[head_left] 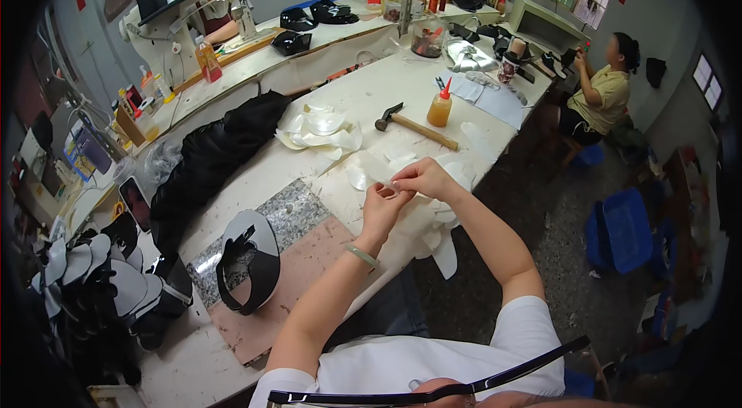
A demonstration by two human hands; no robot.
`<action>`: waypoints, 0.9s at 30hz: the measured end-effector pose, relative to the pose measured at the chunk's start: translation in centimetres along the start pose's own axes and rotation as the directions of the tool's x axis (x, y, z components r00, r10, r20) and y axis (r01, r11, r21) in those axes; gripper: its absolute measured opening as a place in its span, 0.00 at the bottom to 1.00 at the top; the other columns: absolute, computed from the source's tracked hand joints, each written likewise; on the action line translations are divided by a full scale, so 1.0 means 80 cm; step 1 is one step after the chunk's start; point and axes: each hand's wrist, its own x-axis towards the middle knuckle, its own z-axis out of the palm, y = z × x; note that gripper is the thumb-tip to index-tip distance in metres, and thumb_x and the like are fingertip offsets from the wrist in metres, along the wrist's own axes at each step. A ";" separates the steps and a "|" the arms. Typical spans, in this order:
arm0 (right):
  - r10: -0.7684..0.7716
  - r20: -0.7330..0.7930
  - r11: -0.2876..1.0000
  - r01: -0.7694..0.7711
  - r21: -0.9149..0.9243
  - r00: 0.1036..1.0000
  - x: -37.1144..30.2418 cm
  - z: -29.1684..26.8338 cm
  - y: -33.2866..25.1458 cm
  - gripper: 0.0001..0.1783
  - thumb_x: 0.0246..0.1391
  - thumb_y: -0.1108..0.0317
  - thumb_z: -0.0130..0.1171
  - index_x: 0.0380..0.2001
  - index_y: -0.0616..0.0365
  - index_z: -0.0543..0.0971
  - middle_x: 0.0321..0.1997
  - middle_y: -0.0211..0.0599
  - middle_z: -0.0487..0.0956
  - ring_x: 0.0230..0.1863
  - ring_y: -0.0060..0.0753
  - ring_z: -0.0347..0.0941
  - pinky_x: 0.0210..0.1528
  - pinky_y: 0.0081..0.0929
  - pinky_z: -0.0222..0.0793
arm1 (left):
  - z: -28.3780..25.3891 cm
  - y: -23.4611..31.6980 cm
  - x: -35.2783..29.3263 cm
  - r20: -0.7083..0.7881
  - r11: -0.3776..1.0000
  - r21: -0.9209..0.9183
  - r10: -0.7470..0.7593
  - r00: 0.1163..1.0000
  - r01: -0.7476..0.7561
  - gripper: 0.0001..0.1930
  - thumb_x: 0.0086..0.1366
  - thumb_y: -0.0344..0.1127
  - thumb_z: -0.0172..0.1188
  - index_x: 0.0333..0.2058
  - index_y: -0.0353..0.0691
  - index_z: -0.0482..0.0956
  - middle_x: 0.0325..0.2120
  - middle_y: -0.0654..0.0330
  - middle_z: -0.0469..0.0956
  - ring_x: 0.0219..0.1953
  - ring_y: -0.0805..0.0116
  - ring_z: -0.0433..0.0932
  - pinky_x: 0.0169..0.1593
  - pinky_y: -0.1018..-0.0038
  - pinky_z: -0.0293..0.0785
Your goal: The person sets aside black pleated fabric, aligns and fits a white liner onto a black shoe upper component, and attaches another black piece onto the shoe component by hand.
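Pale piece point(393, 186), seemingly mid-work
Left hand point(381, 209) and right hand point(427, 178) pinch it; loose white pieces point(444, 253) overhang the desk's point(386, 83) edge.

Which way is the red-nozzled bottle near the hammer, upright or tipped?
Upright: the bottle stands on its base, red nozzle pointing up.

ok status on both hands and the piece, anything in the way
Left hand and right hand together, pinching a small pale piece. Loose white pieces close around. Hammer and orange bottle beyond, clear of both.
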 end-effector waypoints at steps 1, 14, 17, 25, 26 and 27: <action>-0.021 0.019 0.999 0.022 -0.026 1.000 -0.001 0.003 0.005 0.11 0.48 0.71 0.63 0.36 0.64 0.83 0.30 0.35 0.82 0.30 0.20 0.77 0.33 0.19 0.74 | 0.001 0.000 -0.008 0.001 1.000 0.011 -0.004 1.000 0.004 0.27 0.56 0.36 0.66 0.48 0.27 0.63 0.37 0.53 0.79 0.36 0.71 0.78 0.36 0.78 0.72; -0.047 -0.787 0.989 0.138 0.049 0.615 0.007 -0.132 0.015 0.10 0.60 0.68 0.50 0.36 0.65 0.75 0.30 0.40 0.78 0.29 0.32 0.79 0.26 0.25 0.75 | -0.013 -0.016 -0.026 -0.129 0.957 0.288 -0.004 0.992 0.042 0.24 0.55 0.23 0.55 0.52 0.29 0.67 0.26 0.54 0.77 0.29 0.68 0.80 0.31 0.75 0.78; 0.022 -0.817 0.914 0.319 0.250 0.577 -0.013 -0.150 -0.002 0.10 0.59 0.68 0.50 0.36 0.65 0.75 0.32 0.37 0.77 0.28 0.31 0.79 0.24 0.21 0.75 | -0.023 -0.026 -0.020 -0.049 0.861 0.481 0.218 0.975 -0.168 0.27 0.55 0.29 0.58 0.54 0.28 0.65 0.29 0.46 0.77 0.31 0.56 0.79 0.37 0.66 0.76; -0.048 -0.538 0.898 0.272 0.346 0.841 -0.077 -0.035 -0.080 0.13 0.57 0.70 0.53 0.43 0.67 0.75 0.30 0.34 0.77 0.21 0.22 0.73 0.20 0.19 0.72 | -0.075 0.099 -0.080 -0.038 0.934 0.225 0.292 0.956 -0.277 0.19 0.66 0.37 0.54 0.51 0.30 0.71 0.49 0.44 0.71 0.50 0.56 0.70 0.52 0.64 0.68; -0.075 -0.481 0.921 0.246 0.303 0.873 -0.080 -0.015 -0.087 0.13 0.57 0.70 0.54 0.42 0.68 0.75 0.29 0.34 0.77 0.21 0.21 0.72 0.19 0.18 0.71 | -0.082 0.115 -0.096 0.139 0.965 -0.259 0.002 0.990 0.034 0.18 0.66 0.37 0.55 0.50 0.30 0.72 0.45 0.49 0.75 0.47 0.63 0.74 0.48 0.68 0.72; -0.059 -0.440 0.901 0.237 0.363 0.896 -0.083 0.005 -0.097 0.14 0.56 0.69 0.56 0.43 0.67 0.75 0.30 0.33 0.78 0.24 0.19 0.73 0.24 0.18 0.72 | -0.089 0.117 -0.113 0.173 0.966 -0.258 0.039 0.984 0.007 0.18 0.66 0.36 0.56 0.50 0.31 0.72 0.42 0.54 0.77 0.42 0.69 0.76 0.44 0.73 0.74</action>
